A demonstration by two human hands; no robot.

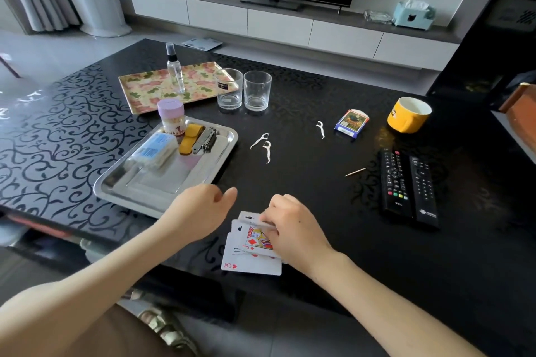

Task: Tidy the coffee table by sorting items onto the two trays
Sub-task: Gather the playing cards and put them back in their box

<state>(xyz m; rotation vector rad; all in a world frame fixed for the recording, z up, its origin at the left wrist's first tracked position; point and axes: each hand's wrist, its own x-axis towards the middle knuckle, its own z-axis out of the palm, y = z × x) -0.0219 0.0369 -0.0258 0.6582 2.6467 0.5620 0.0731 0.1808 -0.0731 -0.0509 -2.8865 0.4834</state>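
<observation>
Black scroll-patterned desk point(319, 136), viewed from above. Landmark at near left: steel tray point(162, 181).

Behind the steel tray, a floral tray point(150, 87) carrying only an upright clear spray bottle point(175, 69). Inside the steel tray, crowded toward its far end: lilac-lidded toothpick jar point(171, 117), clear box of cotton swabs point(153, 151), yellow folded item point(190, 139), metal nail clippers point(206, 139). Near half bare.

Far right of the steel tray, two black remotes point(396, 182) side by side. Beyond them, a yellow mug point(407, 114), apparently empty. Behind and right of the steel tray, two empty glasses point(229, 90) side by side.

Just in front and right of the steel tray, near the desk's front edge: playing cards point(249, 258), loosely fanned, face up. Right grip point(293, 229) curled down, pinching the top cards. Left grip point(200, 211) between the steel tray and the cards, loosely curled, holding nothing.

Probably light, thin, bendy and slick on the glossy top. Best squared into one stack, then taken by the long edges.

Right of the steel tray, white floss picks point(262, 143) and, further right, a lone toothpick point(355, 172).
</observation>
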